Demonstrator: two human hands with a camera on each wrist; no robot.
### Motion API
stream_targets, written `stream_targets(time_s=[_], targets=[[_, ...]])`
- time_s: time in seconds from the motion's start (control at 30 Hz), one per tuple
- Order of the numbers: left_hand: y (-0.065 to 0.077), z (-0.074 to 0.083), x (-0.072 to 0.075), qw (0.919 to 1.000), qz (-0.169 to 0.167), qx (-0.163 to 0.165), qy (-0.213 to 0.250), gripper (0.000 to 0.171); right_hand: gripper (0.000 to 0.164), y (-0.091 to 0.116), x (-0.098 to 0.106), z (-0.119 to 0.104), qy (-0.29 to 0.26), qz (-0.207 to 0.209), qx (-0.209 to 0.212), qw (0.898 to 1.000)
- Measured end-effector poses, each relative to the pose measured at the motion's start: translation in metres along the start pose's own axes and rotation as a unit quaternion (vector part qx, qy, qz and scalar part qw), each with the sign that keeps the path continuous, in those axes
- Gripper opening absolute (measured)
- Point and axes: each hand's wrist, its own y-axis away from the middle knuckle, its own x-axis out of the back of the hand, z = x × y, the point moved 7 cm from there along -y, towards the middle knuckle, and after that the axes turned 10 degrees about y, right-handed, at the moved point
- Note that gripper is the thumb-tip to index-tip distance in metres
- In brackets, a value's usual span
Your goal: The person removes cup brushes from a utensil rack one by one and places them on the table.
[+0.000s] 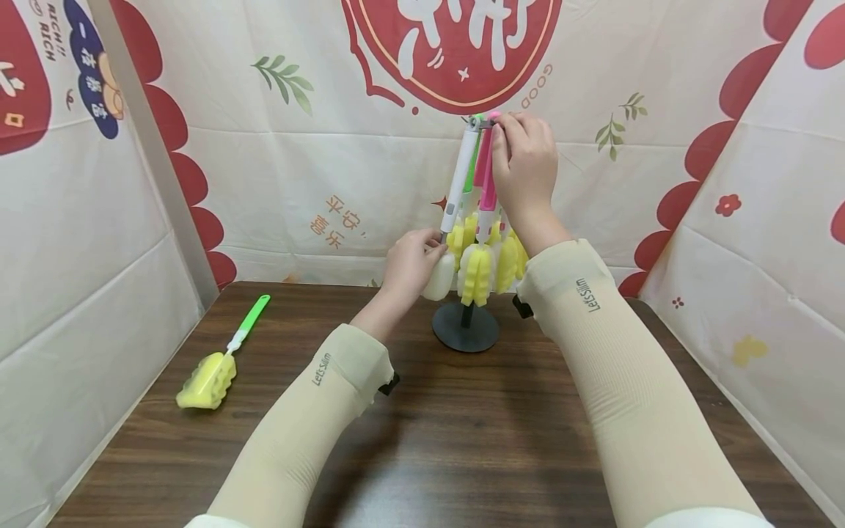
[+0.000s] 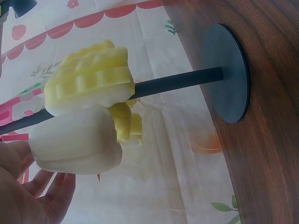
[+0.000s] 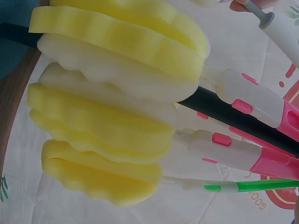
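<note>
A bottle brush with a white handle [image 1: 460,176] and a white sponge head [image 2: 74,140] leans at the left of a black brush stand [image 1: 466,328]. My left hand [image 1: 412,262] pinches its thin grey neck [image 3: 257,11] just above the sponge. The upper end of the handle meets the metal hooks at the stand's top. There my right hand [image 1: 528,161] grips the stand's top beside a pink handle [image 1: 488,172]; its fingertips are partly hidden. Several brushes with yellow-and-white sponge heads [image 1: 477,275] hang round the pole [image 2: 177,83], on pink and green handles.
On the left of the brown wooden table [image 1: 422,455] lies another brush with a green handle [image 1: 251,315] and a yellow sponge head [image 1: 207,381]. A printed cloth [image 1: 370,176] hangs behind the table and along both sides.
</note>
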Motion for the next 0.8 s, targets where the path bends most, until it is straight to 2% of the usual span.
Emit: stream_targets(time_s=[0.3,0.57,0.8], targets=[[0.004,-0.004,0.006,0.9999,0.009,-0.006,-0.007,0.018,0.039,0.000,0.002,0.001,-0.001,-0.006,-0.005,1.000],[0.007,0.000,0.015,0.9998,0.013,-0.015,-0.002,0.016,0.039,0.000,0.003,0.000,0.002,-0.012,-0.006,1.000],[0.019,-0.011,0.022,0.9999,0.012,-0.006,0.009,0.016,0.038,0.001,0.004,0.000,0.004,-0.016,-0.012,1.000]])
